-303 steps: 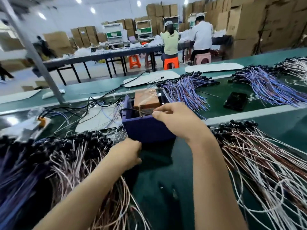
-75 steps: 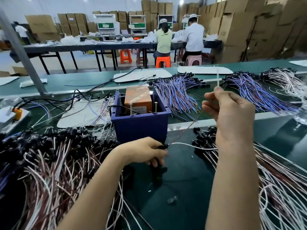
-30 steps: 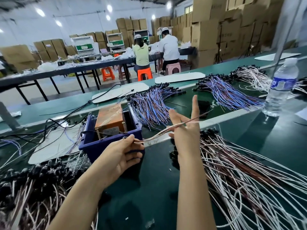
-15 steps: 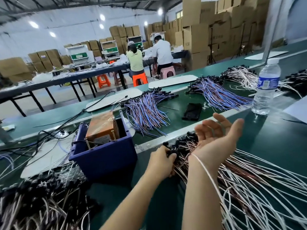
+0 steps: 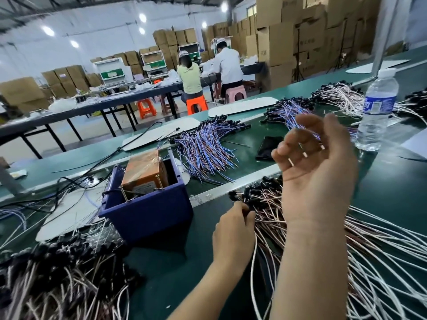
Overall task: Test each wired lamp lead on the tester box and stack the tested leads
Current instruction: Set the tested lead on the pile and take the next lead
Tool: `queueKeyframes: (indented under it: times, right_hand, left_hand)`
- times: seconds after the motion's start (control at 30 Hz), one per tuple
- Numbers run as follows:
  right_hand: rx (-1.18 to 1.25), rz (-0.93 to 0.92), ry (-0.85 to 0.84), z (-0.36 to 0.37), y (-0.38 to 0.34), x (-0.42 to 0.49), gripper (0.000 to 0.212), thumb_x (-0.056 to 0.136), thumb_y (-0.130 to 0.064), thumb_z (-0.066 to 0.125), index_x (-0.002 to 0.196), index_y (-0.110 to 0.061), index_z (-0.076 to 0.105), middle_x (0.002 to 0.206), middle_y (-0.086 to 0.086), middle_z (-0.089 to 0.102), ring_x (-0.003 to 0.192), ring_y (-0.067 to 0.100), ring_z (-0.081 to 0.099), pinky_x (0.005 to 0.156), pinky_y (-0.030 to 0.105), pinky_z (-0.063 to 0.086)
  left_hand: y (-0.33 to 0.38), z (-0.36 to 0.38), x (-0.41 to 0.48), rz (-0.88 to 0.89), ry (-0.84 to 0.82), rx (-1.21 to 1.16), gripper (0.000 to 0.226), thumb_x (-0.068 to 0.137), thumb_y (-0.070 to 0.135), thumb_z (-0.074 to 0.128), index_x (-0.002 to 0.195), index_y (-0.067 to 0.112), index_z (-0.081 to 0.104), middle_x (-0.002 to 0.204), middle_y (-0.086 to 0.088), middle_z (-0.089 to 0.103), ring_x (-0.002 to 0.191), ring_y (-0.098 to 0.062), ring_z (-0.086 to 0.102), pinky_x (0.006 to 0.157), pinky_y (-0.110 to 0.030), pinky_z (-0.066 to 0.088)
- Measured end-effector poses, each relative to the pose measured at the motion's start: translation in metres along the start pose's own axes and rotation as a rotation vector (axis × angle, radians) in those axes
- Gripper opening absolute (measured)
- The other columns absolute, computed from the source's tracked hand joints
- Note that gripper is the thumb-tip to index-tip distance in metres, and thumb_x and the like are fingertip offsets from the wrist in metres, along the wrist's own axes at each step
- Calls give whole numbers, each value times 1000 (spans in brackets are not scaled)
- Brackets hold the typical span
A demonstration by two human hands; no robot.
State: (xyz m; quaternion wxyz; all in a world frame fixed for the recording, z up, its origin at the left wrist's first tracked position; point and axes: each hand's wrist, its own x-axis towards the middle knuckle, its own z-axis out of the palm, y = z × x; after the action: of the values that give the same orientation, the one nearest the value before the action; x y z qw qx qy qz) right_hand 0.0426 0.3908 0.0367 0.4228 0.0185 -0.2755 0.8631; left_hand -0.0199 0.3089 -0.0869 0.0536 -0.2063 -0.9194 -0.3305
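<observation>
Blue plastic forms the tester box (image 5: 150, 213), which stands open-topped on the green bench (image 5: 161, 271) with an orange-brown unit (image 5: 144, 173) sitting inside it. Just right of the box lies a big pile of brown and white leads (image 5: 360, 241), their black ends pointing toward the box.

The left hand (image 5: 233, 229) rests at the near edge of that pile, right of the box. Its fingers are curled and pinch the black end of one lead (image 5: 254, 257), whose white wire trails from the hand toward the camera.

The right hand (image 5: 316, 174) is raised above the pile, farther right of the box, palm turned up. Its fingers (image 5: 291, 146) are half curled and blurred. A few short pale wire tips show against them, but I cannot tell whether the hand grips any.

Left and in front of the box lies a second heap of leads (image 5: 60, 276), dark ends uppermost. Behind the box, past a metal strip (image 5: 233, 189), a fan of blue and purple leads (image 5: 208, 148) is spread out. Right of that fan is a black phone (image 5: 269, 145), and beyond the raised hand stands a water bottle (image 5: 376, 107). Black cables (image 5: 76, 181) run off to the left of the box.
</observation>
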Motion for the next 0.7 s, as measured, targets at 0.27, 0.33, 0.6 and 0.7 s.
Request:
queueKeyframes:
  times: [0.27, 0.33, 0.6, 0.7]
  right_hand:
    - [-418, 218, -96, 0, 21, 6, 31, 98, -29, 46, 81, -13, 67, 59, -2, 66, 50, 10, 60, 51, 21, 51]
    - [-649, 313, -168, 9, 32, 12, 30, 97, -30, 49, 85, -10, 68, 58, -2, 66, 50, 12, 61, 51, 23, 52]
    - [-1534, 537, -683, 10, 87, 15, 18, 90, -21, 54, 89, -10, 67, 85, 11, 71, 70, 20, 58, 67, 26, 46]
    - [-1531, 447, -687, -4, 88, 3, 18, 85, -15, 58, 69, -17, 66, 84, 12, 72, 74, 23, 62, 73, 33, 51]
  left_hand:
    - [-1, 13, -22, 88, -232, 392, 61, 97, 35, 35, 150, 13, 15, 138, -2, 28, 117, -22, 36, 86, -34, 39]
    - [-1, 14, -22, 72, -247, 411, 53, 97, 24, 35, 148, 13, 22, 135, -4, 30, 113, -22, 37, 90, -32, 36]
    - [3, 11, -30, 92, -150, 272, 59, 94, 30, 34, 149, 15, 18, 142, -9, 29, 124, -29, 36, 100, -40, 36]
    - [-9, -20, -35, 115, -112, -33, 56, 91, 26, 51, 144, 16, 35, 146, -8, 31, 129, -28, 38, 103, -42, 38]
